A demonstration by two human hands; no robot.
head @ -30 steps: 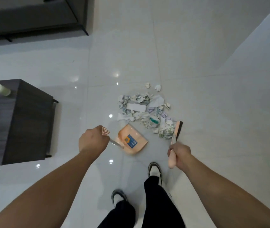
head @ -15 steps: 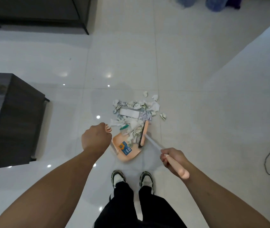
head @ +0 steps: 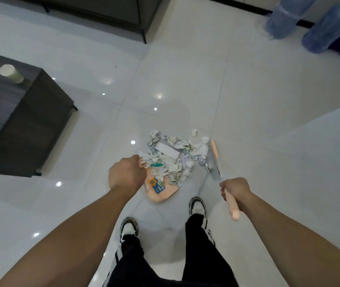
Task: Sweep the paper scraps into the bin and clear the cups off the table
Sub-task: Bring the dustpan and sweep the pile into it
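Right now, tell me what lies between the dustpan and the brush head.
In the head view, paper scraps fill the stretch between the dustpan and the brush head, some already on the pan's mouth.

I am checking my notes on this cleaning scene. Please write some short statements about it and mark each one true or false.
1. The right hand holds the brush. True.
2. The dustpan is blue. False: it is peach, with a blue label.
3. All paper scraps are in the dustpan. False: most lie on the floor.
4. A cup stands on the dark table. True.
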